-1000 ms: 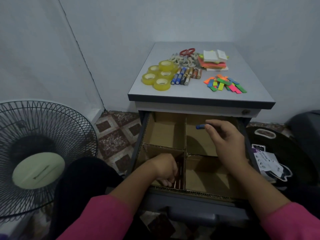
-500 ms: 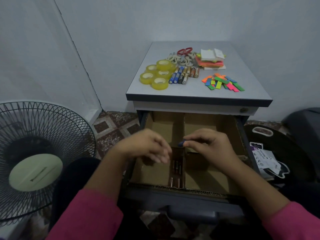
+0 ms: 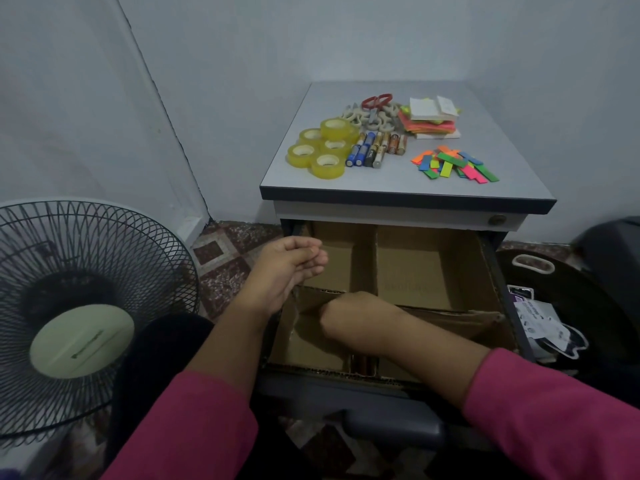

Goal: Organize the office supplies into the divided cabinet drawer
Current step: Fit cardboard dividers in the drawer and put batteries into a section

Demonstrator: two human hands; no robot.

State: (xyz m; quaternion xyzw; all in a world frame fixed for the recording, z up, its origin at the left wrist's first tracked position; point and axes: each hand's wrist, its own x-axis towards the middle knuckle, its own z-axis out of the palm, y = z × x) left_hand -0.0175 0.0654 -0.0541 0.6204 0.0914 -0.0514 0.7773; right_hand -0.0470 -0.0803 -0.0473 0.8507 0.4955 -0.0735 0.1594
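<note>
- The right hand (image 3: 337,311) reaches down and across into the near-left compartment of the drawer (image 3: 493,282). Its fingers are buried below the cardboard divider (image 3: 363,268), so I cannot tell whether they are curled on anything or already loose.
- Just in front of that wrist, copper-coloured batteries (image 3: 362,364) peek up at the near edge, lined against the centre partition. My read: this compartment is the battery bin, and the hand goes deep so a cell lies flat beside its mates rather than dropping and rolling.
- The left hand (image 3: 289,268) hovers at the drawer's left rim, palm turned inward, fingers loosely curled and holding nothing. It looks parked clear of the working hand, ready for the next pickup.
- Up on the tabletop (image 3: 398,188) the unsorted stock waits in groups: a loose row of batteries (image 3: 375,150), blue, black and copper, lying side by side.
- Just left of them, touching, sits a cluster of yellow tape rolls (image 3: 323,150), one stacked on the others.
- Behind, a pile of grey-handled scissors (image 3: 372,117) with one red-handled pair on top.
- To the right, a sticky note stack (image 3: 431,119) and a fan of coloured flag strips (image 3: 453,164).
- Grouping by kind suggests one type per compartment; both far compartments show bare cardboard, so most of the job remains.
</note>
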